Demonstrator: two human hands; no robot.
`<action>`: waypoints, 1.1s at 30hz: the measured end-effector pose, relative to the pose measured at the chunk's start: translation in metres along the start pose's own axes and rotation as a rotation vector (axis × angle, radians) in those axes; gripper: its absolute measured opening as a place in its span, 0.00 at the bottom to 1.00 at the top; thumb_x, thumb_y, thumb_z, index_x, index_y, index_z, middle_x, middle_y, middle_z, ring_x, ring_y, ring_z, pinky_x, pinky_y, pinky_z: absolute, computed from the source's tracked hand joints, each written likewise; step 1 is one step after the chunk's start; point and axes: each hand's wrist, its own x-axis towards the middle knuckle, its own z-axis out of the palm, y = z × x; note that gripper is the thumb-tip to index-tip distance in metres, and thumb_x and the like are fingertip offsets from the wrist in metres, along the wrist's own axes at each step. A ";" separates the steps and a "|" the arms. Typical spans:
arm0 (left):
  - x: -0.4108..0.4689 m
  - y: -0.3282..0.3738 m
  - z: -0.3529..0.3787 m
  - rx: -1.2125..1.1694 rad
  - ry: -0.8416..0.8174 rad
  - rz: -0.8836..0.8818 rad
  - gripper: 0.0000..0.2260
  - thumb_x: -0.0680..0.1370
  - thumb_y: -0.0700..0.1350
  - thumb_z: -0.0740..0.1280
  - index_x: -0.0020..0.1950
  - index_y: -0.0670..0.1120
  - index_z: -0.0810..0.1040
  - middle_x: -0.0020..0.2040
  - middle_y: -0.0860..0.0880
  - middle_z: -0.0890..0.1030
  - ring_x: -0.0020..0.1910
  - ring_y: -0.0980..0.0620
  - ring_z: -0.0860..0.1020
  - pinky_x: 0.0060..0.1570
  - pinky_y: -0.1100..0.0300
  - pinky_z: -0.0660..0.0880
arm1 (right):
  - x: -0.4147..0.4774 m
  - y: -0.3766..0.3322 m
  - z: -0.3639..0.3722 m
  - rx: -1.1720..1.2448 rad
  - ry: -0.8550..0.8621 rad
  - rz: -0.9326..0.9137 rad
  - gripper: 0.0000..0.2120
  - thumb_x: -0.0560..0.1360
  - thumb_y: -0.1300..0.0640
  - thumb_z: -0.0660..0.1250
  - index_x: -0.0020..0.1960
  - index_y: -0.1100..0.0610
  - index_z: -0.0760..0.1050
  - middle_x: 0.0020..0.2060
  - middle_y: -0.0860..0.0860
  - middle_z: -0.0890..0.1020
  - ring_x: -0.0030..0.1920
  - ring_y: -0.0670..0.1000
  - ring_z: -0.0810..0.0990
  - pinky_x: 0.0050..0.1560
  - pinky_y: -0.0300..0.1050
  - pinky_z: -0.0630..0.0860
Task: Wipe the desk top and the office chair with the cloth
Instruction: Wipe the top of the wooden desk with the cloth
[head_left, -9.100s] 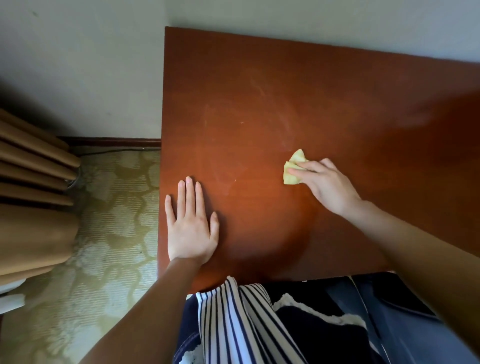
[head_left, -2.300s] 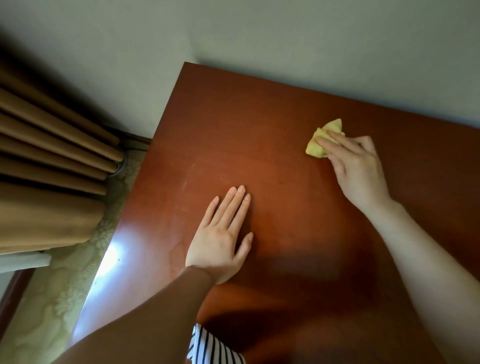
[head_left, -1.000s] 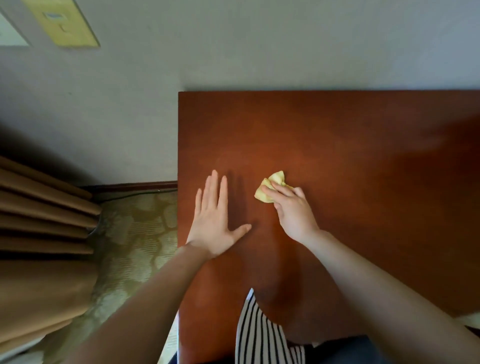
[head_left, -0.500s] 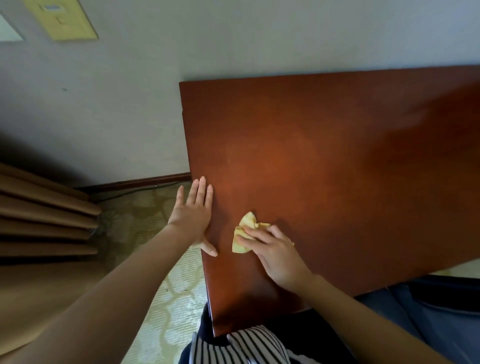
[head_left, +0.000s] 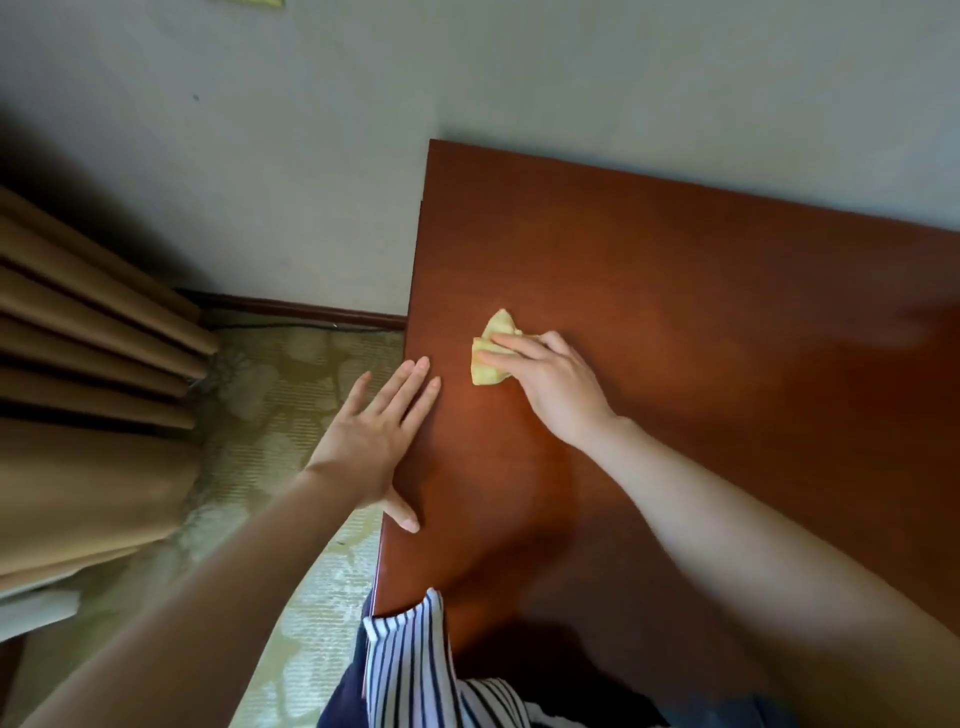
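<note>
My right hand holds the yellow cloth down on the bench, close to its left edge and about midway between the wall side and my side. The fingers are bent over the top of the crumpled cloth, with the forefinger and middle finger reaching across it; my thumb is hidden under the hand, so I cannot tell how it grips. One pointed corner of the cloth sticks out beyond my fingertips toward the wall, and another fold shows below them. My left hand lies spread flat, fingers straight and close together, over the bench's left edge. The tips of two fingers and the thumb rest on the reddish-brown wood, while the palm and the outer fingers hang past the edge above the carpet. The two hands are near each other but do not touch, and the left hand is clear of the cloth. The bench top is glossy and butts against the pale wall at its far side. To the left, tan curtain folds hang down to the patterned greenish carpet, and a dark baseboard runs along the foot of the wall. At the near edge of the bench, my striped garment touches the wood.
</note>
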 end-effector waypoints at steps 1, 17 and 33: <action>0.000 0.001 -0.001 -0.005 -0.005 -0.009 0.69 0.54 0.78 0.64 0.64 0.43 0.16 0.62 0.44 0.15 0.61 0.48 0.18 0.71 0.45 0.34 | 0.012 0.007 -0.002 -0.022 -0.005 -0.004 0.23 0.79 0.64 0.60 0.68 0.43 0.71 0.70 0.44 0.70 0.56 0.54 0.70 0.56 0.50 0.69; 0.003 0.011 -0.008 0.047 -0.064 -0.099 0.70 0.55 0.77 0.66 0.66 0.40 0.19 0.65 0.42 0.18 0.65 0.47 0.22 0.70 0.38 0.38 | 0.055 0.001 0.006 0.152 0.147 0.258 0.23 0.79 0.65 0.56 0.68 0.44 0.71 0.70 0.45 0.70 0.64 0.55 0.66 0.65 0.48 0.65; -0.001 0.013 -0.016 0.055 -0.087 -0.103 0.70 0.55 0.75 0.69 0.69 0.41 0.22 0.73 0.43 0.25 0.74 0.46 0.30 0.72 0.39 0.42 | -0.106 -0.041 0.036 0.215 0.057 -0.245 0.15 0.71 0.51 0.73 0.57 0.45 0.81 0.59 0.41 0.79 0.52 0.49 0.72 0.55 0.48 0.71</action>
